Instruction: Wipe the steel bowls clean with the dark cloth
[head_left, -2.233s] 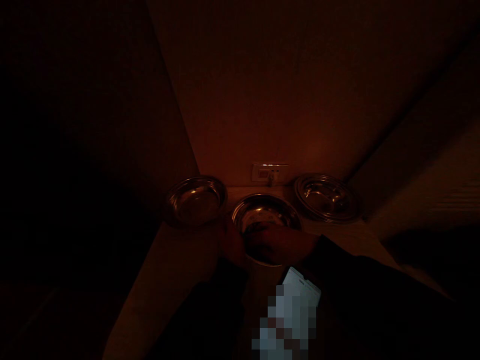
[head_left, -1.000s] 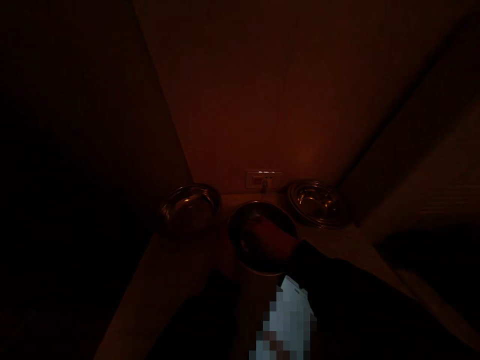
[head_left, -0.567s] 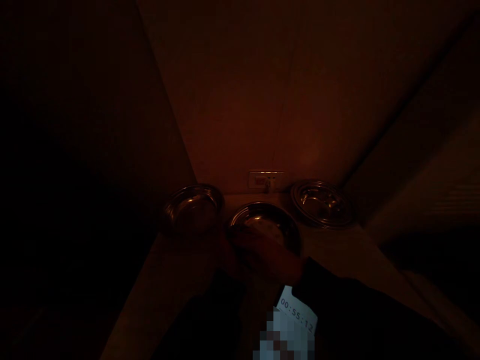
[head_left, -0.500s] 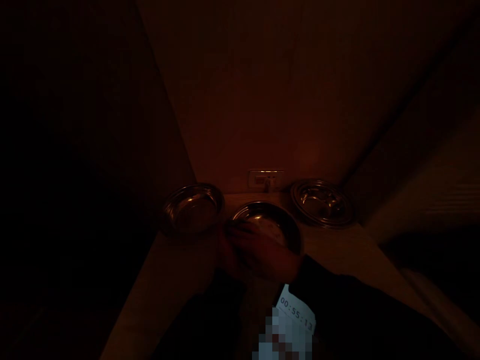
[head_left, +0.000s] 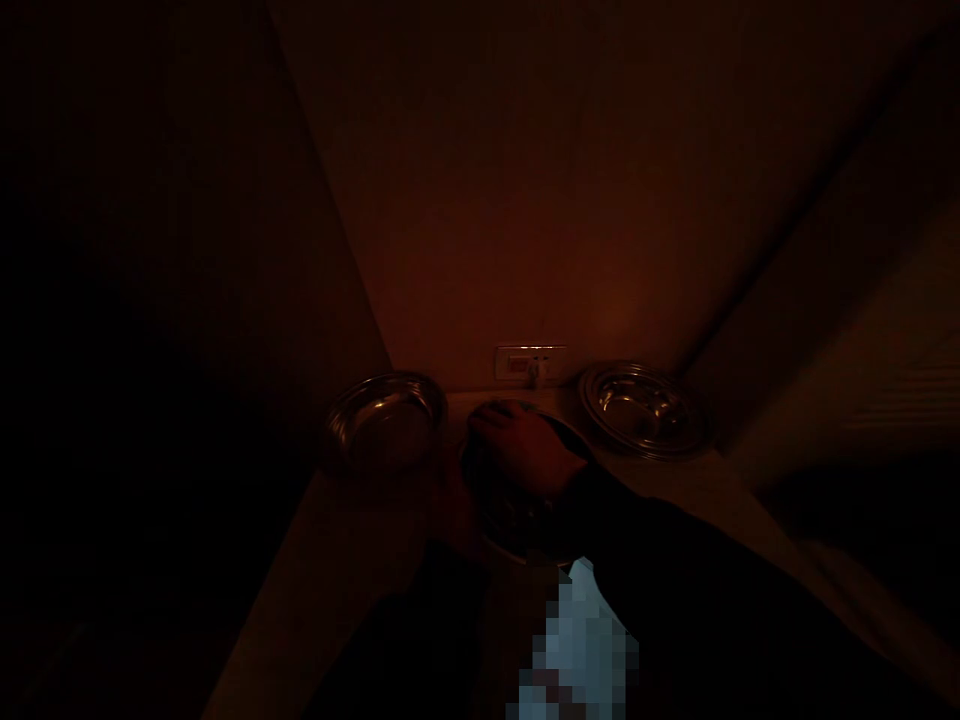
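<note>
The scene is very dark. A round steel plate (head_left: 517, 525) sits in the middle, close to me. My right hand (head_left: 525, 450), in a dark sleeve, lies on the plate's far side with its fingers bent and pressed together; what is under them is hidden. My left hand (head_left: 450, 510) shows only dimly at the plate's left rim and seems to grip it. A lit phone screen (head_left: 581, 640) glows just below the plate.
A second steel plate (head_left: 386, 420) lies at the left and a third steel plate (head_left: 645, 410) at the right, both on a pale counter (head_left: 337, 560). A wall socket (head_left: 529, 362) sits on the back wall. Dark walls close in on both sides.
My right hand has slid from the near left part of the middle plate to its far side. The left hand and the other two plates have stayed put.
</note>
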